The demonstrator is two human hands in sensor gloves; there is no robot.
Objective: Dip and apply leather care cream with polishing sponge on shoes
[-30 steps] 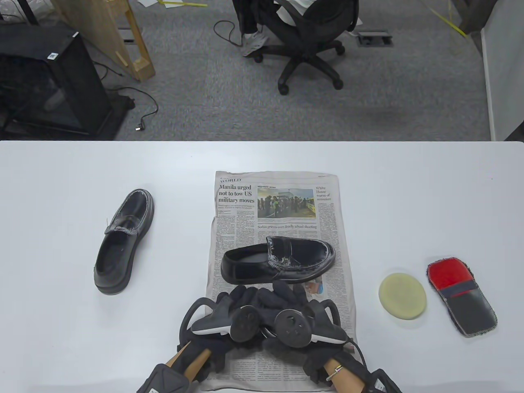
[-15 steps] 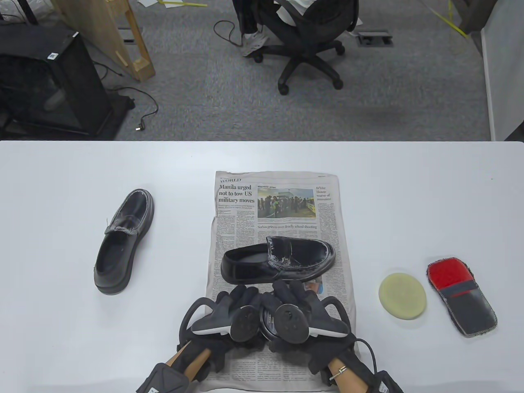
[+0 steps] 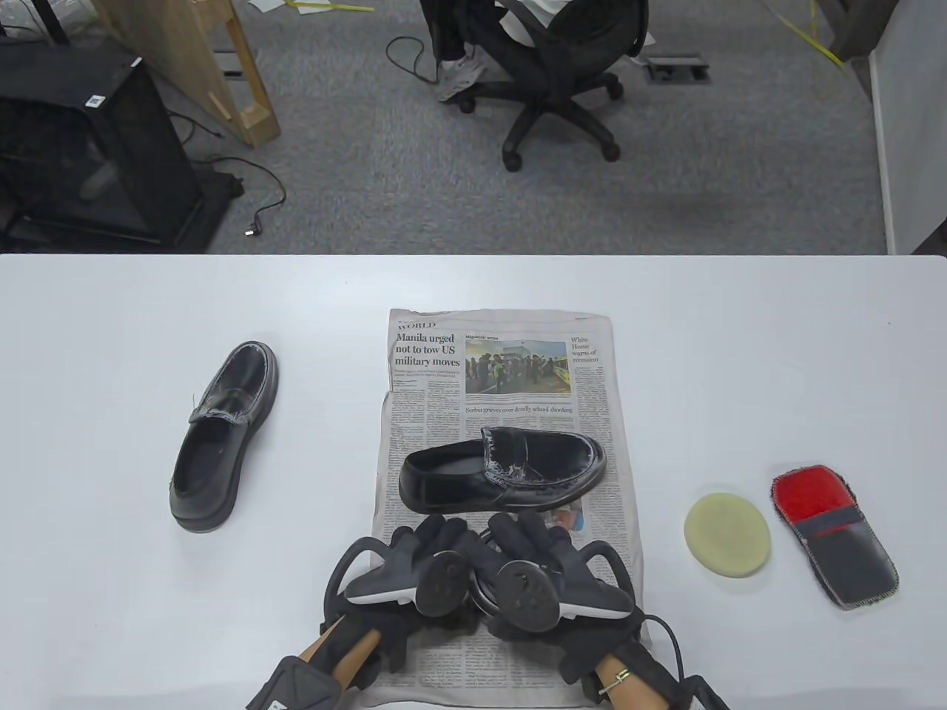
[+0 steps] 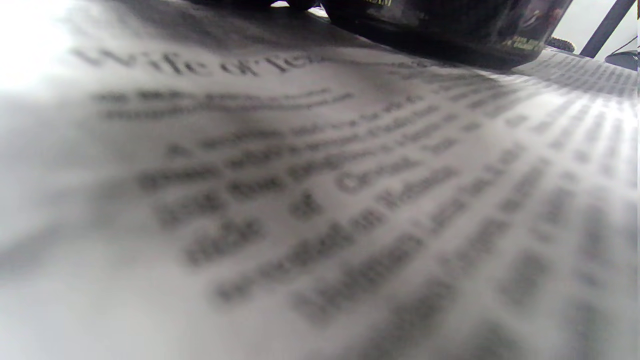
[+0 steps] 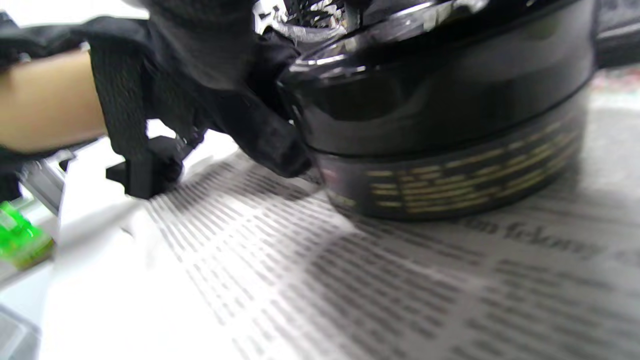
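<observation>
White counter carries a spread newspaper; on it, just nearer than the black leather loafer, both hands' grips, left and right, seemingly curl round a round black cream jar. Pale yellow round polishing sponge lies well right of it.

Leather care cream jar: round, glossy black, gold lettering in a band low on its wall; upright on the newspaper at the near edge, lid seated on the body, mostly hidden from above. Polishing sponge: pale yellow disc, flat on the white table, right of the paper, just beside a red-and-grey mitt. Shoe, first: black loafer, sole down on the newspaper, toe to the right, whitish smears over vamp and toe. Shoe, second: matching black loafer, sole down on the bare table at left, toe pointing away, well apart from the first.
</observation>
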